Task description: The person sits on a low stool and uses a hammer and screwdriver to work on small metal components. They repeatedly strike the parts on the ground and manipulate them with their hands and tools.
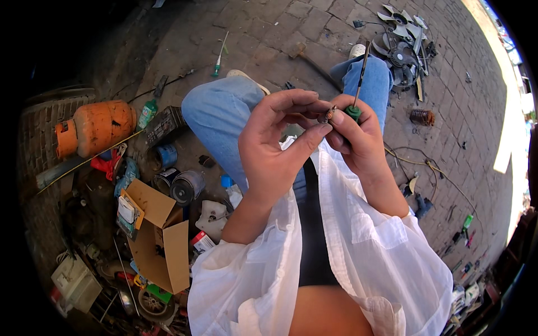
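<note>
Between my fingertips sits a small metal part (330, 113) with a copper-coloured bit, too small to name. My left hand (279, 145) is curled, thumb and fingertips closed at that part. My right hand (361, 145) grips a screwdriver with a green handle (352, 112), its long shaft (362, 73) upright, and its thumb also presses on the small part. My jeans-clad legs (218, 117) are bent behind both hands; some fingers are hidden.
At left lie an orange gas cylinder (101, 126), cans (188, 185), an open cardboard box (174, 252) and jumbled parts. On the brick paving (476, 112) are a hammer (314, 64), fans (403, 56), a rusty coil (421, 117) and cables (428, 164).
</note>
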`<state>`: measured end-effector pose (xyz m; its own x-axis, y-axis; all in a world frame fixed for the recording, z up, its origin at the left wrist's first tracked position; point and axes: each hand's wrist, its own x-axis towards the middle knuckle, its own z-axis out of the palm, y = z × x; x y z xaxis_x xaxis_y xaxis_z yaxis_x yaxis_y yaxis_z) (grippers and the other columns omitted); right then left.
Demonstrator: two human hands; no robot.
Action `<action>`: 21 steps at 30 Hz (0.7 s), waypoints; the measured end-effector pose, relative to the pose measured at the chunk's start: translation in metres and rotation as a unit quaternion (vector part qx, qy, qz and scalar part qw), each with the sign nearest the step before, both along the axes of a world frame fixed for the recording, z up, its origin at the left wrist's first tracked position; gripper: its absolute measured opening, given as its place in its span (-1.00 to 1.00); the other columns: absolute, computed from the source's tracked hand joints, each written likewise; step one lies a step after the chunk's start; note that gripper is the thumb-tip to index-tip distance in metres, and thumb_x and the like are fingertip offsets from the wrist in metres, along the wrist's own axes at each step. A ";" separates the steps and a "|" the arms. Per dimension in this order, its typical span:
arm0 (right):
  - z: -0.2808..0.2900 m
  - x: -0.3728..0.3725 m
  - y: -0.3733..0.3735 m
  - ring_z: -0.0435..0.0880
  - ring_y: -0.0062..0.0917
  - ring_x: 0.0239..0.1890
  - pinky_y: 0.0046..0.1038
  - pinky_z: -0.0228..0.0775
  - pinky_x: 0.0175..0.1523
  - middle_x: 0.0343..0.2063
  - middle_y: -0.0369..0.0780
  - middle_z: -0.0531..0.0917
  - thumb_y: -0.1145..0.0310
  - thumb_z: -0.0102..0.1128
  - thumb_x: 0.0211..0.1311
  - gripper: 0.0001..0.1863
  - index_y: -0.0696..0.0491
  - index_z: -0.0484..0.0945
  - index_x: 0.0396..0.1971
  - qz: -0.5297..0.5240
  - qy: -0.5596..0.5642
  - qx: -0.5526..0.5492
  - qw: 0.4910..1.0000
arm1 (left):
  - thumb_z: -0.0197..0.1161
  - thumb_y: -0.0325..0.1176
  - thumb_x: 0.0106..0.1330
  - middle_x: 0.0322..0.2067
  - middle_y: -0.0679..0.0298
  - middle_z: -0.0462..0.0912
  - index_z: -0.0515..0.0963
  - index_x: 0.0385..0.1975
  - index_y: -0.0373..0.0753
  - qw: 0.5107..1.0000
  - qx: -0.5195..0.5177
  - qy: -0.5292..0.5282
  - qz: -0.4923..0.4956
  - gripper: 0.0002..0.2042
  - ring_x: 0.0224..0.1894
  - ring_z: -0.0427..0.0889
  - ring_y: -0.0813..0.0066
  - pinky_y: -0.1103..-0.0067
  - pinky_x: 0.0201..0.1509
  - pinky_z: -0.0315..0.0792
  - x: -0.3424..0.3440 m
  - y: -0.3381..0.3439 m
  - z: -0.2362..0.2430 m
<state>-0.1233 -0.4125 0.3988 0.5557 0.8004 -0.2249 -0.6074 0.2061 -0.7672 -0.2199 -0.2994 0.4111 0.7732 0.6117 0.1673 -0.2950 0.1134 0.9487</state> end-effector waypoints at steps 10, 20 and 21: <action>0.005 -0.005 0.000 0.41 -0.79 -0.59 -0.71 0.19 -0.54 -0.61 -0.38 0.51 0.38 0.24 0.21 -0.83 0.19 0.56 -0.33 -0.063 -0.125 -0.062 0.988 | 0.28 -0.67 0.11 -0.22 0.17 0.63 0.44 -0.10 -0.38 1.000 0.000 0.021 0.011 -0.66 -0.15 0.63 0.47 0.62 -0.14 0.47 0.000 -0.001 0.002; 0.007 -0.010 -0.005 0.44 -0.81 -0.56 -0.71 0.23 -0.49 -0.60 -0.37 0.55 0.45 0.28 0.16 -0.88 0.20 0.60 -0.39 -0.109 -0.297 -0.089 0.945 | 0.29 -0.67 0.11 -0.27 0.10 0.64 0.45 -0.14 -0.43 0.995 -0.097 0.033 0.013 -0.70 -0.19 0.63 0.47 0.61 -0.08 0.52 -0.001 -0.002 0.008; 0.007 -0.011 -0.004 0.44 -0.81 -0.56 -0.71 0.23 -0.49 -0.60 -0.37 0.55 0.45 0.28 0.16 -0.88 0.20 0.60 -0.39 -0.112 -0.299 -0.088 0.944 | 0.29 -0.66 0.12 -0.27 0.10 0.64 0.45 -0.15 -0.43 0.992 -0.120 0.038 0.010 -0.71 -0.19 0.63 0.47 0.61 -0.08 0.52 -0.002 -0.001 0.007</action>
